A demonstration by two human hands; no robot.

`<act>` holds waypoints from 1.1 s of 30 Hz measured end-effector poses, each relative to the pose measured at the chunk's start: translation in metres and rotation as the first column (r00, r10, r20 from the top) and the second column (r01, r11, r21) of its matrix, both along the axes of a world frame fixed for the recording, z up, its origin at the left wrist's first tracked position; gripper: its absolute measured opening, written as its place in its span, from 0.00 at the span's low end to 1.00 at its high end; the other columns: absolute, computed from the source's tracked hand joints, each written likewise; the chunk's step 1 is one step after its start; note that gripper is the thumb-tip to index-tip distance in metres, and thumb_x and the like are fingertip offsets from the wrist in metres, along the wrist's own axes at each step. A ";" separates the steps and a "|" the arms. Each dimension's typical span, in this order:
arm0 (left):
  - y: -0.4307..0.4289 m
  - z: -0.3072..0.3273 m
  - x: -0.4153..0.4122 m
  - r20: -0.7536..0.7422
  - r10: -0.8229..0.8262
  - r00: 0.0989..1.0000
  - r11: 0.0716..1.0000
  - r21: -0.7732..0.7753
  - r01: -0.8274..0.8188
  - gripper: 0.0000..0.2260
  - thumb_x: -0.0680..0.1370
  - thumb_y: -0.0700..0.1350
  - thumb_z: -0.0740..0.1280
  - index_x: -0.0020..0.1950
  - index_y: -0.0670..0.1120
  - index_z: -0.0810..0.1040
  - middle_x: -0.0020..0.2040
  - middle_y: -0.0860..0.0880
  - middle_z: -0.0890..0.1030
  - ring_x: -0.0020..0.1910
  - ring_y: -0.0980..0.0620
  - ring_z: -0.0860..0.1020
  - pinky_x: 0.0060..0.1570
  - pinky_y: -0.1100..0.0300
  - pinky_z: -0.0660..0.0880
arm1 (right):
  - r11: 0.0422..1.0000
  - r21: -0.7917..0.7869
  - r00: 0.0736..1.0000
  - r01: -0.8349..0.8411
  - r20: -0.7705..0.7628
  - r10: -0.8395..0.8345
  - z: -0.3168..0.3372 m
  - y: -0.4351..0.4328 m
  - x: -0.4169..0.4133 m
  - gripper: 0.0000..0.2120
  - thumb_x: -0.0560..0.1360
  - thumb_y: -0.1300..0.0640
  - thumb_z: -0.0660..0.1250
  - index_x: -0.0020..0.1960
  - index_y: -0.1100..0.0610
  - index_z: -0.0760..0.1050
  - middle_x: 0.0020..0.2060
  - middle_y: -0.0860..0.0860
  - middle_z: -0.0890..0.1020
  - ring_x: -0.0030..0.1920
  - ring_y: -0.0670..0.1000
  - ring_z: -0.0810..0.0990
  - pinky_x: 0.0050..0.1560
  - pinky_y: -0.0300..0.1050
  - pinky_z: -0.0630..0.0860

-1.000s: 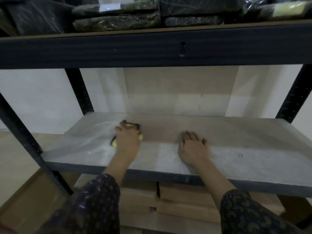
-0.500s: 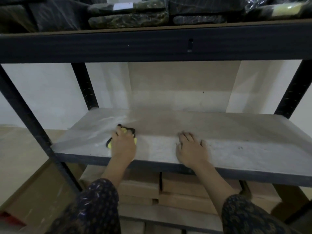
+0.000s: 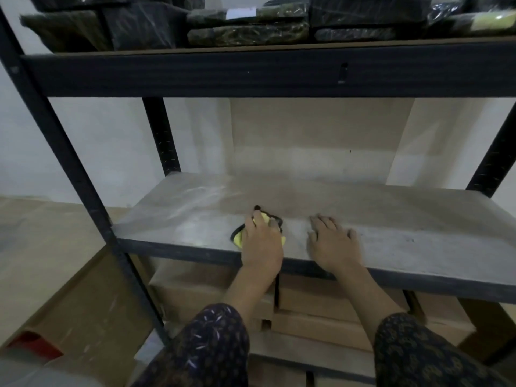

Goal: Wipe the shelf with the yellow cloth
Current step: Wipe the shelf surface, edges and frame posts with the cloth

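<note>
Here, left hand (image 3: 261, 241) curled over yellow cloth (image 3: 238, 238) on shelf (image 3: 405, 219), right hand (image 3: 333, 244) spread flat beside it

Cloth (image 3: 239, 238) yellow, black trim; shelf (image 3: 391, 216) grey; frame (image 3: 162, 135) black; sleeves (image 3: 212, 347) dark, pale speckled print; boxes (image 3: 321, 319) brown.

Shelf (image 3: 405, 219) open 12 to 3 o'clock of right hand (image 3: 333, 244); beam (image 3: 195, 75) overhead; post (image 3: 162, 135) at 10 o'clock.
</note>
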State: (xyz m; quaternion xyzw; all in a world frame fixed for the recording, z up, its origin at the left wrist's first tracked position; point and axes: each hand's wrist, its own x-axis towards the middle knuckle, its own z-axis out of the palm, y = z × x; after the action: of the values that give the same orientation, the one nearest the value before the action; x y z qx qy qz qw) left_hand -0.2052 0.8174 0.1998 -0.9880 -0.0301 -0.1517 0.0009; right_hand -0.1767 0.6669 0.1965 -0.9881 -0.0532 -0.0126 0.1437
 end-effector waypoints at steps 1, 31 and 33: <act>0.013 -0.002 -0.001 0.018 0.013 1.000 1.000 0.001 -0.013 0.18 0.81 0.44 0.56 0.71 0.44 0.65 0.69 0.37 0.64 0.63 0.39 0.65 0.61 0.51 0.66 | 1.000 0.002 1.000 -0.021 -0.005 0.021 0.001 -0.001 -0.001 0.24 0.82 0.49 0.46 0.78 0.49 0.52 0.78 0.45 0.53 0.78 0.49 0.51 0.75 0.58 0.53; 0.073 -0.007 0.035 0.043 0.019 0.999 0.999 -0.046 -0.018 0.15 0.75 0.40 0.59 0.62 0.44 0.72 0.61 0.41 0.71 0.57 0.40 0.69 0.57 0.49 0.69 | 1.000 0.004 0.998 0.026 0.059 -0.026 -0.005 0.000 0.002 0.25 0.82 0.48 0.45 0.78 0.48 0.53 0.78 0.45 0.54 0.78 0.48 0.51 0.75 0.57 0.51; 0.091 -0.006 0.037 0.038 0.073 0.997 0.997 0.025 -0.074 0.15 0.75 0.40 0.58 0.62 0.42 0.71 0.59 0.40 0.71 0.55 0.39 0.69 0.55 0.49 0.68 | 1.000 0.003 0.999 0.013 0.048 -0.013 -0.005 -0.002 0.001 0.25 0.82 0.48 0.45 0.78 0.49 0.52 0.78 0.45 0.53 0.78 0.48 0.50 0.75 0.56 0.51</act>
State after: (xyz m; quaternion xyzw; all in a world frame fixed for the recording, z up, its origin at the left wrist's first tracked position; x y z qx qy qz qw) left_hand -0.1679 0.9079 0.1936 -0.9831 -0.0646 -0.1701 0.0192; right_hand -0.1757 0.6653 0.1917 -0.9877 -0.0502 -0.0374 0.1434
